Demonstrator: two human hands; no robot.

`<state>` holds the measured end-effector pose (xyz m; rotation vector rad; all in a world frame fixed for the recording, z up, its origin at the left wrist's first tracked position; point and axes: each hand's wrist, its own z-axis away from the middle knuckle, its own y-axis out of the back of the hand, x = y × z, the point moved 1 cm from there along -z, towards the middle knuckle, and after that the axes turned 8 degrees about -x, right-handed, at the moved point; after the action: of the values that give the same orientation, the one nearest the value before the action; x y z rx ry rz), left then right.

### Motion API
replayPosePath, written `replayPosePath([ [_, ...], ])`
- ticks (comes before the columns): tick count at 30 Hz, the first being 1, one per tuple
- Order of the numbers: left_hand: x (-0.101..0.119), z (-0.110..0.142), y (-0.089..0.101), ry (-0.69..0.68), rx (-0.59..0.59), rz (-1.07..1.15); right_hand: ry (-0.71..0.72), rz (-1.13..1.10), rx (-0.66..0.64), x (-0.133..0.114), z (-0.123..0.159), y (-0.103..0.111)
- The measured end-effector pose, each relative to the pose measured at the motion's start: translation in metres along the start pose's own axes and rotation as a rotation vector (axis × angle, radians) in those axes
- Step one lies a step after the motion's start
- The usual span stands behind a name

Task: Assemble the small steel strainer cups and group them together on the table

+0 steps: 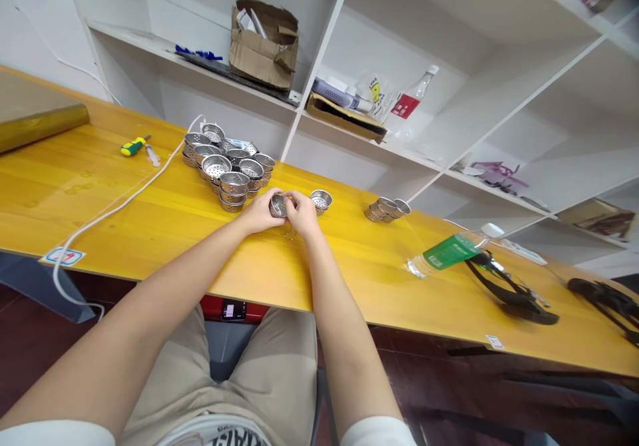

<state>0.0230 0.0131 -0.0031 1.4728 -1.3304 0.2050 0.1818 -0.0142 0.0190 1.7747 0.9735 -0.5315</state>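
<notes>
A small perforated metal strainer cup [277,206] is held between my two hands, just above the yellow table [269,253]. My left hand [260,213] curls round its left side. With bent fingers, my right hand [301,213] grips it from the right. Below the cup, thin curved wires [289,233] show, and I cannot tell what they belong to. One more strainer cup [321,200] stands on the table just right of my right hand. Several stacked strainer cups [233,183] crowd together beyond my left hand.
A smaller group of strainer cups [387,209] stands farther right. Beyond it are a green-labelled bottle [452,250] and a black strap [509,293]. At left lie a screwdriver [134,146], a syringe [152,156] and a white cable [124,201]. White shelves [319,40] rise behind the table.
</notes>
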Motion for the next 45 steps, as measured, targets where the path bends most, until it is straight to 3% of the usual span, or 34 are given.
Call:
replayPosePath([
  [12, 0.0, 0.001, -0.001, -0.015, -0.004, -0.016, -0.002, 0.088, -0.022, -0.007, 0.001, 0.004],
  [20, -0.002, -0.002, -0.002, -0.138, 0.035, -0.063, -0.01, 0.131, 0.021, -0.009, 0.001, -0.001],
  [25, -0.002, -0.002, -0.002, -0.118, 0.068, -0.094, -0.084, 0.122, 0.127, 0.0, -0.002, 0.0],
  [30, 0.0, 0.0, -0.002, -0.115, 0.078, -0.09, -0.226, 0.066, 0.013, 0.009, -0.005, 0.002],
  [37, -0.002, 0.0, -0.003, -0.116, 0.032, -0.072, -0.277, 0.01, 0.088, 0.014, -0.005, -0.003],
  [40, -0.006, -0.002, -0.004, -0.075, 0.049, 0.011, -0.282, -0.013, 0.064, 0.016, -0.005, -0.007],
  [45, -0.011, -0.007, -0.003, -0.008, 0.032, 0.067, -0.223, 0.116, 0.069, 0.012, -0.004, -0.01],
])
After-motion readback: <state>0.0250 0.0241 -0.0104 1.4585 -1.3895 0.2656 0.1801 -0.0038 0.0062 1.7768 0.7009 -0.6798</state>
